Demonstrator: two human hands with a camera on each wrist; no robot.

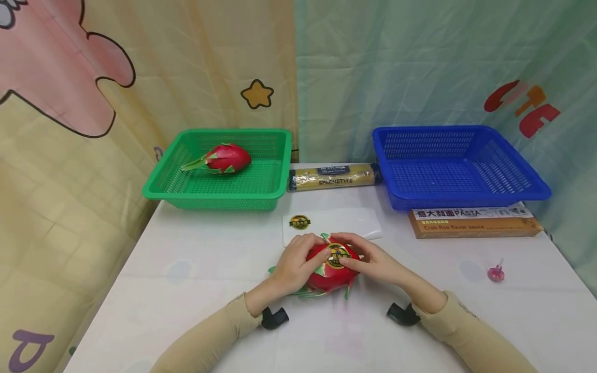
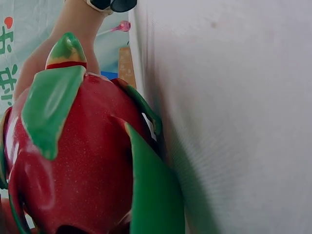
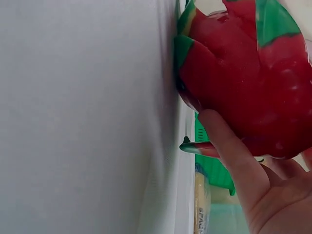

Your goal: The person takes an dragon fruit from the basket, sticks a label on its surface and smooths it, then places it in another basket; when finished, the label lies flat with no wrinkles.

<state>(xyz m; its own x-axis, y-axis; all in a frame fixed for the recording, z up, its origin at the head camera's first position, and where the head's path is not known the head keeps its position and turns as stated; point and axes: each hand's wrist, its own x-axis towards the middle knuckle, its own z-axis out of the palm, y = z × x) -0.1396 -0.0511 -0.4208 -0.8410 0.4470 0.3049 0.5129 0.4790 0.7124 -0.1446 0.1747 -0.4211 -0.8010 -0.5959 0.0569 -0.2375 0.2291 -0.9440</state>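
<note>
A red dragon fruit (image 1: 332,277) with green-tipped scales lies on the white table in front of me, between my two hands. My left hand (image 1: 298,261) grips its left side and my right hand (image 1: 373,259) its right side. Both thumbs press on a round black and gold sticker (image 1: 338,256) on its upper face. Close up in the left wrist view, the dragon fruit (image 2: 83,156) shows its green scales. The right wrist view has the same dragon fruit (image 3: 248,78) near the table surface. Just behind the hands is a white sheet (image 1: 345,221) bearing another round sticker (image 1: 299,222).
A green basket (image 1: 214,197) at the back left holds another dragon fruit (image 1: 228,158). A blue basket (image 1: 466,199) stands back right, behind a pasta box (image 1: 475,228). Between the baskets lies a spaghetti pack (image 1: 335,177). A small pink object (image 1: 496,273) sits at right.
</note>
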